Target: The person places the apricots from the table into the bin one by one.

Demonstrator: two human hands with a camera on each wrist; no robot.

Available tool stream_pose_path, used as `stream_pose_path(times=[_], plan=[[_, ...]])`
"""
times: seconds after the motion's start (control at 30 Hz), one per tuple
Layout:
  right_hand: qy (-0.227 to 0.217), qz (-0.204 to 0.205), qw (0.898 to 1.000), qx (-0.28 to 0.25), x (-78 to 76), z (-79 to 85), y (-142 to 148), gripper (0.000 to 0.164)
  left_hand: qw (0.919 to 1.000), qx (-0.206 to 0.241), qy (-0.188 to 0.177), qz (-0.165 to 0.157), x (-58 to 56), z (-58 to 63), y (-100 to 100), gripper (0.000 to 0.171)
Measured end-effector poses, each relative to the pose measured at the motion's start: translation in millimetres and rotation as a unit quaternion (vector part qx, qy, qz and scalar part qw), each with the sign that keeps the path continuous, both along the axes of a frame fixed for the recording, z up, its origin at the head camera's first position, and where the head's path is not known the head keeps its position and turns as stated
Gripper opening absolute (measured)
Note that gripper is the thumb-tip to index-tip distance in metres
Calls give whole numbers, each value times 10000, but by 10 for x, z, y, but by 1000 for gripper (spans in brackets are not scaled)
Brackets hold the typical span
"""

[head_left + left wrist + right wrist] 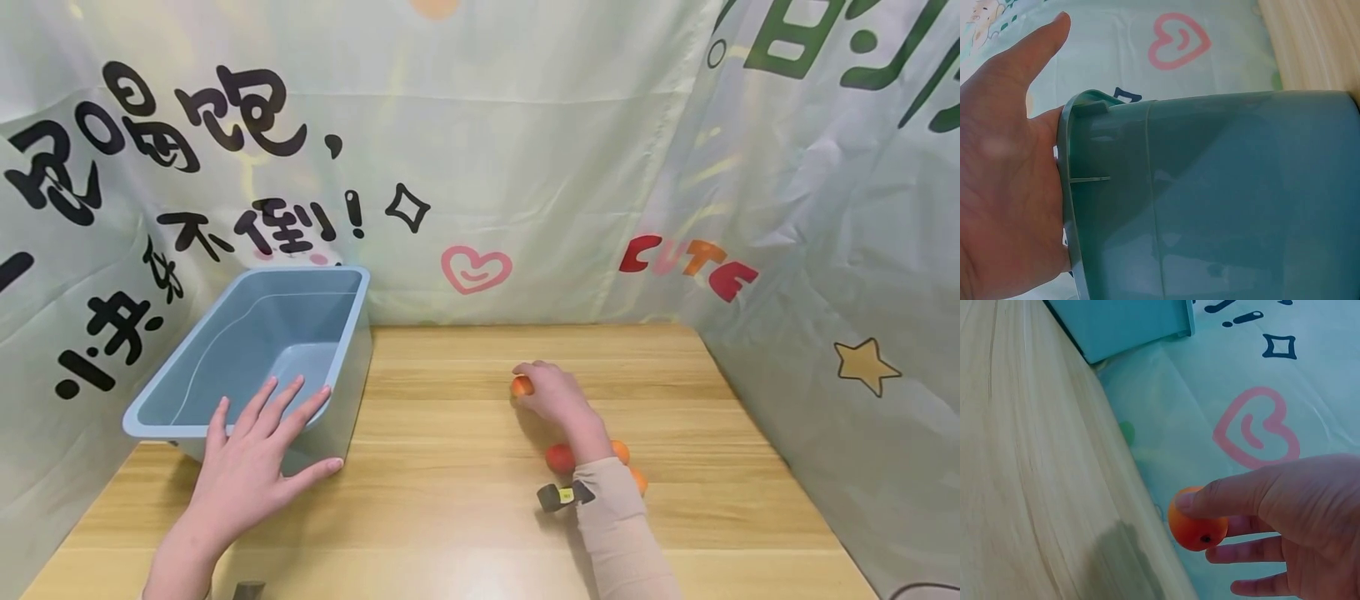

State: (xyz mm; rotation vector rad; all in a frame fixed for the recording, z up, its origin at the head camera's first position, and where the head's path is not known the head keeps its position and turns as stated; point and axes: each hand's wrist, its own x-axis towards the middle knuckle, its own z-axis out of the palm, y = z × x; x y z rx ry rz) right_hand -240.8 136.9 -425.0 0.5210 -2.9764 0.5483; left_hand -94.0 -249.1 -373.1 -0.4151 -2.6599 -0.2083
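A light-blue plastic basin [352, 367] stands on the left of the table. My left hand [251, 467] rests on its near rim with fingers spread and straight; in the left wrist view, the palm [1007, 181] lies against the rim and the thumb points away. Farther right, my right hand [557, 398] pinches a small orange fruit [522, 386] above the tabletop. The right wrist view shows the thumb pressed on this fruit [1197, 525], which has a dark stem spot. Beside the right forearm lie a red fruit [560, 458] and two orange ones [620, 452], partly hidden by the arm.
The wooden table [450, 500] carries everything. Printed cloth [525, 167] hangs along its back and sides. A small black device [555, 497] with a yellow label sits at the right wrist. A dark object [248, 591] shows at the bottom edge.
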Motion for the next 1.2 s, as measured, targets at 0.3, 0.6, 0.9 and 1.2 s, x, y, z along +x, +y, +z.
stream_pose_path(times=[0.3, 0.6, 0.9, 1.2], plan=[[409, 175, 9990, 71, 19, 55, -131, 40, 10000, 23, -38, 10, 6, -11, 13, 87], [831, 346, 9959, 36, 59, 127, -278, 40, 10000, -12, -38, -1, -6, -12, 15, 87], [1404, 622, 9881, 77, 97, 189, -428, 41, 10000, -27, -43, -1, -20, -14, 12, 86], [1762, 948, 9797, 90, 124, 243, -649, 43, 10000, -3, 27, -6, -12, -8, -1, 87]])
